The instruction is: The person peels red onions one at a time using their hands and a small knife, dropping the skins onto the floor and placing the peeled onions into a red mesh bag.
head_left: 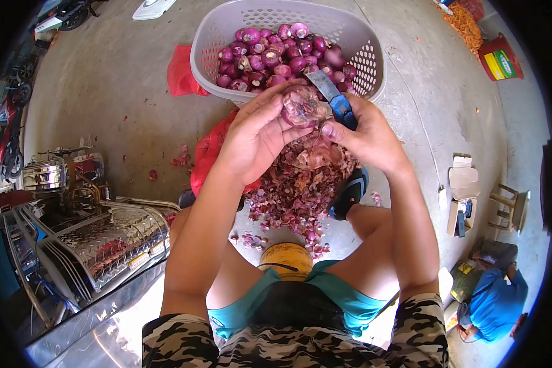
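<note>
My left hand [256,132] holds an onion [302,106] with loose papery skin, its fingers curled around one side. A knife with a blue handle [342,110] and a short broad blade is gripped in my right hand [372,134], whose thumb is close to the onion. Both hands are just in front of a grey perforated basket [196,52] that holds several purple peeled onions [271,58]. Below my hands a heap of onion skins [300,190] covers the floor between my feet.
Red mesh bag [210,150] lies left of the skins. A yellow container [286,260] is between my legs. Metal machinery [104,239] stands at left. At right are an open cardboard box [463,184], a wooden stool [510,208], a red bucket [500,58] and a person in blue [498,303].
</note>
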A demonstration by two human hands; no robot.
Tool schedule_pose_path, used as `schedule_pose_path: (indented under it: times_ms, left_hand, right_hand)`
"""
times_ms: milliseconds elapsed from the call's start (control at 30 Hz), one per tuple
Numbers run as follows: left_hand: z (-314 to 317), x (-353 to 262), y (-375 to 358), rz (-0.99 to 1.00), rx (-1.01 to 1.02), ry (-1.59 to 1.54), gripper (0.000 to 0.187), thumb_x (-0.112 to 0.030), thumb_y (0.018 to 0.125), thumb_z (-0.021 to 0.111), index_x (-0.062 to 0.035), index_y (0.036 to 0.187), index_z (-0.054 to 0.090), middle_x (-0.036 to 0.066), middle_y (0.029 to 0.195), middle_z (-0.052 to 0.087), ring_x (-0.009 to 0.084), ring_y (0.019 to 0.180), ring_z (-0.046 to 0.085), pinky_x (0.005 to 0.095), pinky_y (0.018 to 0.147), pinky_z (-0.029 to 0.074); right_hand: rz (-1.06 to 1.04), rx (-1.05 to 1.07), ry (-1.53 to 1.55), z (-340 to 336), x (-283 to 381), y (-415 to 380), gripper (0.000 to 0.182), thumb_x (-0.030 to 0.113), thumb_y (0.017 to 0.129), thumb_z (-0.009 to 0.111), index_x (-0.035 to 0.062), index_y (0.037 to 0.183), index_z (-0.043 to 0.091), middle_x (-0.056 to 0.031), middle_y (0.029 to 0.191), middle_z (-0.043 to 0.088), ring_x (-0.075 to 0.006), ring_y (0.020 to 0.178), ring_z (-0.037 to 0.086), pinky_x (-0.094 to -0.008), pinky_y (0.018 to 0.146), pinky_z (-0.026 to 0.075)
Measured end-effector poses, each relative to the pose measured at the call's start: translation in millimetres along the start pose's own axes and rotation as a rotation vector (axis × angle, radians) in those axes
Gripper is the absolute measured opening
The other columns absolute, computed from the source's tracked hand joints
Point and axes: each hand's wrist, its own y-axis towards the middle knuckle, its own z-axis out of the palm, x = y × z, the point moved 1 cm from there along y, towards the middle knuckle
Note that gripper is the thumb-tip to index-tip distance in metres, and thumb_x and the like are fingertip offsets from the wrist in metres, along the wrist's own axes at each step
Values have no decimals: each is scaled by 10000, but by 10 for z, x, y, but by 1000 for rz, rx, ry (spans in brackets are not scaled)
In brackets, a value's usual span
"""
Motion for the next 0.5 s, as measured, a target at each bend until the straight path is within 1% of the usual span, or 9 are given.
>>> schedule_pose_path:
  times_ms: [67, 167, 200, 267, 300, 367, 400, 467, 500]
  left_hand:
    - [-23, 8, -4, -16, 5, -21, 417, -226, 955, 465, -20, 1316, 428, 135, 1222, 562, 260, 1134, 555, 411, 981, 438]
    - [8, 10, -9, 23, -19, 30, 426, -186, 946, 498, -16, 1329, 421, 127, 1222, 563, 246, 1129, 559, 399, 974, 447]
    - [25, 12, -5, 46, -31, 61, 431, -170, 941, 515, -13, 1331, 421, 122, 1223, 563, 239, 1125, 561, 393, 969, 453]
    - [20, 18, 8, 69, -136, 230, 436, -118, 911, 567, 3, 1312, 445, 115, 1185, 583, 206, 1081, 578, 366, 941, 470]
    - [12, 18, 12, 80, -189, 315, 441, -91, 896, 592, 11, 1303, 458, 111, 1166, 592, 190, 1059, 586, 352, 927, 479]
    - [-22, 24, 15, 114, -296, 412, 441, -35, 845, 648, 39, 1253, 498, 105, 1096, 623, 146, 972, 600, 291, 852, 493]
    - [-45, 29, 16, 131, -350, 461, 442, -7, 819, 676, 53, 1227, 518, 103, 1061, 638, 124, 929, 607, 260, 815, 500]
    - [-88, 60, 8, 183, -400, 496, 428, -9, 808, 688, 65, 1199, 530, 112, 1028, 644, 123, 890, 618, 252, 791, 507]
    - [-97, 76, 4, 207, -425, 513, 421, -9, 803, 694, 71, 1185, 535, 117, 1011, 648, 123, 871, 623, 248, 778, 511]
  right_hand:
    - [-11, 8, 34, 17, 70, -4, 468, 386, 763, 755, -15, 975, 640, -94, 776, 652, -163, 718, 599, -327, 706, 490]
    - [-28, 41, 10, 12, 78, 3, 451, 352, 786, 738, -24, 1007, 621, -108, 763, 647, -154, 697, 596, -312, 692, 489]
    - [-44, -3, -9, 18, 42, 6, 444, 329, 808, 715, -27, 1046, 598, -119, 757, 644, -158, 688, 603, -315, 678, 491]
    - [-78, -90, -47, 46, -59, 9, 433, 282, 853, 668, -34, 1125, 550, -141, 745, 640, -166, 672, 617, -322, 650, 495]
    - [-31, -74, -56, 57, -55, -14, 424, 263, 870, 640, -32, 1149, 520, -153, 734, 637, -194, 661, 629, -335, 631, 496]
    - [65, -44, -72, 101, -27, -125, 409, 225, 904, 586, -29, 1198, 459, -177, 713, 631, -250, 638, 652, -362, 592, 500]
    - [73, -75, -93, 147, 9, -166, 389, 217, 906, 579, -31, 1177, 452, -181, 698, 627, -285, 626, 648, -386, 576, 496]
    - [89, -137, -134, 308, 108, -220, 350, 201, 909, 565, -34, 1136, 438, -189, 670, 620, -354, 604, 641, -435, 544, 487]
    - [-13, -205, -287, 397, 84, -231, 288, 197, 903, 567, -28, 1028, 437, -204, 621, 595, -422, 582, 601, -490, 527, 472]
